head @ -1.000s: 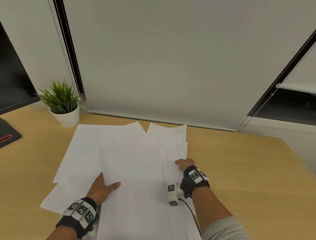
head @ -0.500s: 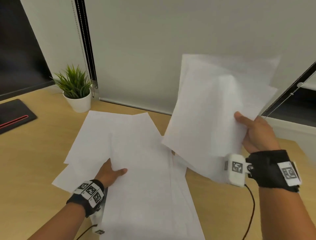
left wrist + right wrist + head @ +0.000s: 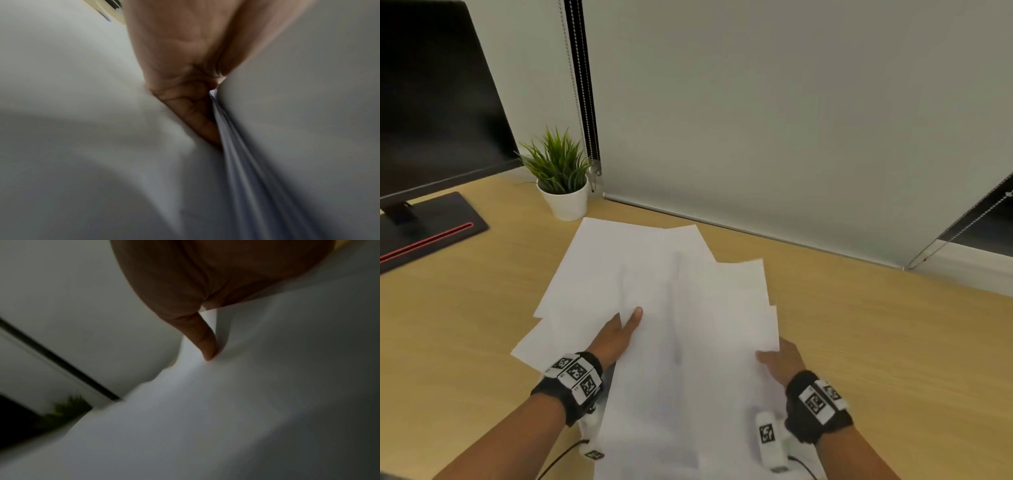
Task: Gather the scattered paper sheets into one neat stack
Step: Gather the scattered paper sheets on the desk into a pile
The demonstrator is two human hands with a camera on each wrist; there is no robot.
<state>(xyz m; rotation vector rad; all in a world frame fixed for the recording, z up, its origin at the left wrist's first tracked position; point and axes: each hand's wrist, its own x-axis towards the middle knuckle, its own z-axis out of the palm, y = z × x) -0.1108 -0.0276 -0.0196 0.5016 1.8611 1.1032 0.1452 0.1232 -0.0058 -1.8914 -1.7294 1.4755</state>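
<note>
The right hand (image 3: 779, 363) has lowered its pinched sheets (image 3: 739, 308) onto the desk pile (image 3: 599, 274). The left hand (image 3: 616, 337) pinches that pile's edge. Squaring remains.

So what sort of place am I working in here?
Most likely an office or home desk: a light wooden desktop with a dark monitor on its stand at the left, a small potted plant, and a lowered roller blind behind the loose paper sheets.

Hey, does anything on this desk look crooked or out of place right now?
Yes: the paper sheets lie fanned and overlapping, corners jutting at different angles, not squared. Nothing looks torn or spilled; the potted plant stands upright.
</note>
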